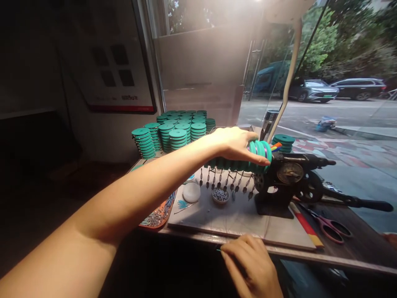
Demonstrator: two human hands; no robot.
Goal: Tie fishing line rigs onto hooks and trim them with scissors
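My left hand [237, 142] reaches across the bench, its fingers and thumb closed around the green spools [262, 150] at the right end of a row lying on its side. Small dark metal pieces [219, 181] hang in a line below that row. Right of the spools stands a dark hand-cranked machine [285, 178]. At the bench's front edge my right hand [252, 265] is closed in a pinch, with a short thin green strand [218, 250] showing at its fingertips. The rest of the strand cannot be made out.
Stacks of green spools [178, 138] stand at the back left. On the board [198, 225] are a small bowl of grey beads [220, 195], a white round lid [191, 192] and blue bits [182, 204]. An orange tray [156, 219] holds small metal parts. Scissors [333, 229] lie at right.
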